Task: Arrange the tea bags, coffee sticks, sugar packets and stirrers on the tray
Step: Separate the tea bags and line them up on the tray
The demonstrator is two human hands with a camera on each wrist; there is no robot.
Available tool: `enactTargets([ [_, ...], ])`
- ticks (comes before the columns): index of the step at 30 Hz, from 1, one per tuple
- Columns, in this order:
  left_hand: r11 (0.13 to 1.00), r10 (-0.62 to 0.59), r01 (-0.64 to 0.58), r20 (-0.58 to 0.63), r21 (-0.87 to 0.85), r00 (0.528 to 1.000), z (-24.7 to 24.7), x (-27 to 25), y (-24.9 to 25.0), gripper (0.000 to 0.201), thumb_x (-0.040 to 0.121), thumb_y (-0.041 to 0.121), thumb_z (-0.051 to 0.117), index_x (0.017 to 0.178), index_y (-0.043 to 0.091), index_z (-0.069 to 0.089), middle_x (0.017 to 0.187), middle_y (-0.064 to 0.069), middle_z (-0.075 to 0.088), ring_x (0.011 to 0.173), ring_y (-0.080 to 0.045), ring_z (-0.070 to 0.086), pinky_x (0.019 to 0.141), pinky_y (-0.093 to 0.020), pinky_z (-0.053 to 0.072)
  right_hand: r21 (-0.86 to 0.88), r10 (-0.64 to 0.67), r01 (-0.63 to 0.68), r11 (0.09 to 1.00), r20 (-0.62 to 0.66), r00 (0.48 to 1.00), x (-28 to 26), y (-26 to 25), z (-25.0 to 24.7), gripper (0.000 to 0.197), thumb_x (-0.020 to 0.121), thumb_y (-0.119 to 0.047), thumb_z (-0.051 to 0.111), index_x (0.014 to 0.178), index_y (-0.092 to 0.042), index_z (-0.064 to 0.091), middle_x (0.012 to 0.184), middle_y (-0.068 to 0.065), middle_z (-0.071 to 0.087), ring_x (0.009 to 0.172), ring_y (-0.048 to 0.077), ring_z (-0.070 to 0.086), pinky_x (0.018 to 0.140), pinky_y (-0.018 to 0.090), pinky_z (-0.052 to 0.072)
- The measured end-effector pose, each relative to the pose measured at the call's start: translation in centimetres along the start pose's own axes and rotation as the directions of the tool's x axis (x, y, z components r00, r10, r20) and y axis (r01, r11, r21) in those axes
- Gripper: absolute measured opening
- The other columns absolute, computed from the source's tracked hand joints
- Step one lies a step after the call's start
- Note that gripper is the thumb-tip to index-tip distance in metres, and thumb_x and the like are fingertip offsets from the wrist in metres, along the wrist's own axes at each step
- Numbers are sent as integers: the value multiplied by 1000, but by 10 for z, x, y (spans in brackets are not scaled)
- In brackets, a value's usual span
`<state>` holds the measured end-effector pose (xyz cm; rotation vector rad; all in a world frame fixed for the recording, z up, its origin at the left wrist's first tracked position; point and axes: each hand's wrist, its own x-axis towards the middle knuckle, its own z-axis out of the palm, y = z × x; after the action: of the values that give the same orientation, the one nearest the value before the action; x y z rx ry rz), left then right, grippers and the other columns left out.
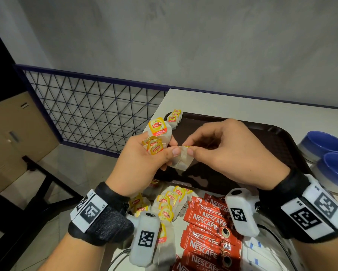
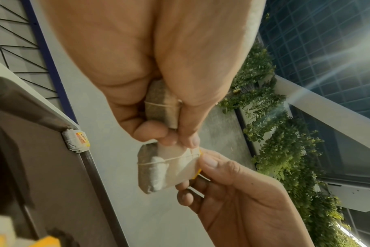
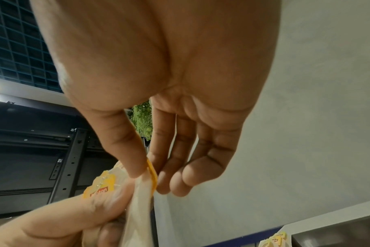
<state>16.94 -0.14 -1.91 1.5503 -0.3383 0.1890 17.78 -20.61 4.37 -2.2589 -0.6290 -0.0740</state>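
Note:
Above the dark brown tray [image 1: 271,137] my left hand [image 1: 144,159] grips a bunch of Lipton tea bags [image 1: 157,137]. Its thumb also pinches one loose tea bag [image 1: 181,160] from the left. My right hand [image 1: 219,147] pinches that same tea bag [image 2: 158,168] at its yellow tag [image 3: 152,175], between thumb and forefinger. A small stack of tea bags [image 1: 175,117] lies in the tray's far left corner. More tea bags [image 1: 167,207] lie loose on the table in front of the tray, beside red Nescafe coffee sticks [image 1: 205,229] and white sugar packets [image 1: 260,253].
Two blue-and-white cups [image 1: 328,157] stand right of the tray. The white table [image 1: 242,108] ends at its left edge, with a wire-mesh railing [image 1: 90,112] and floor beyond. A grey wall rises behind.

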Motion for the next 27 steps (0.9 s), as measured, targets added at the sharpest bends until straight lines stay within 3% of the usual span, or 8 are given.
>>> enactTargets([
  [5,1000,6,-6,7,-16,1000,-1,1,-2,16,87,17,78,91,5,69,73,-8,67,65,-18,62,58,-28,52,5,-2,2,1000,44,999,-1,0,-4,14,91,-22,72,95,-32,81,86,-15,77,84,4,71,76,24,57],
  [10,993,2,-4,-13,-118,1000,0,2,-3,17,86,12,74,95,0,66,71,-7,64,62,-17,60,55,-24,50,118,-75,88,989,-105,992,1,4,-5,23,92,-7,69,96,-27,79,89,-13,76,87,8,70,80,27,55],
  [14,984,-14,16,10,-176,1000,-1,2,-4,12,86,11,72,95,5,68,72,-9,65,62,-17,60,54,-23,50,196,-124,127,972,-29,992,0,4,-8,24,96,-2,65,100,-21,78,91,-13,75,86,7,70,79,22,53],
  [19,977,-5,16,51,-213,999,0,3,-4,8,84,8,72,91,7,68,69,-4,64,60,-15,59,53,-22,49,200,-192,179,963,45,980,-1,1,-11,28,94,4,67,105,-20,77,102,-5,77,101,18,73,93,44,57],
  [24,967,-21,47,105,-249,994,-3,1,-3,7,83,9,75,89,12,71,71,-5,64,61,-16,59,52,-22,48,180,-249,226,957,118,961,-4,-3,-13,26,91,1,73,101,-21,80,98,-9,77,100,17,72,90,34,57],
  [27,963,-20,53,130,-262,991,-3,2,-4,11,78,19,77,89,18,74,72,-5,65,62,-16,60,53,-22,49,113,-273,261,959,111,955,-3,-2,-13,21,88,-6,79,98,-25,81,97,-10,74,97,19,70,86,34,56],
])
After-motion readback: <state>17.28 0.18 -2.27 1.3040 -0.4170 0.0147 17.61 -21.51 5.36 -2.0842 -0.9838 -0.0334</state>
